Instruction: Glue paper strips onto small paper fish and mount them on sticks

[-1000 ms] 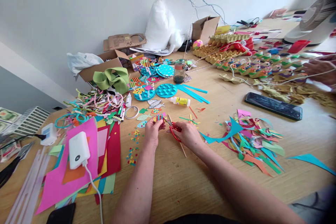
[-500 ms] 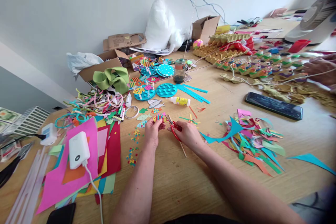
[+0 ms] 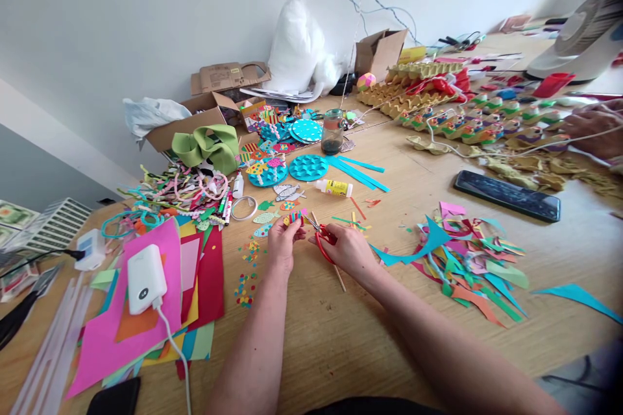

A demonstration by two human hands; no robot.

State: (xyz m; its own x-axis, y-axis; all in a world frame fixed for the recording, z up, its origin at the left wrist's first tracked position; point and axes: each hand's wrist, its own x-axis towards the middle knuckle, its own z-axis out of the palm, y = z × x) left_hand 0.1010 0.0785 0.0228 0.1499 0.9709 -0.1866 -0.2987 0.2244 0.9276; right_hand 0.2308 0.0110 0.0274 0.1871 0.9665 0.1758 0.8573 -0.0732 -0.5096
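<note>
L hand (image 3: 283, 244) pinches fish (image 3: 294, 216), prob. to steady it nr scissors (image 3: 320, 247) gripped in R hand (image 3: 351, 250). Scraps (image 3: 470, 266) lie off to R, prob. for workspace.

Bare left hand (image 3: 283, 245), bare right hand (image 3: 352, 249), uncovered forearms (image 3: 260, 331) tapering toward the wrists (image 3: 282, 267), curved edge of a black cloth garment (image 3: 374, 406)

My scissors (image 3: 318, 231) are red-handled, my paper fish (image 3: 294, 216) multicoloured with stripes; at left one sheet (image 3: 108, 340) is bright pink, a far disc (image 3: 308, 130) blue speckled white.
</note>
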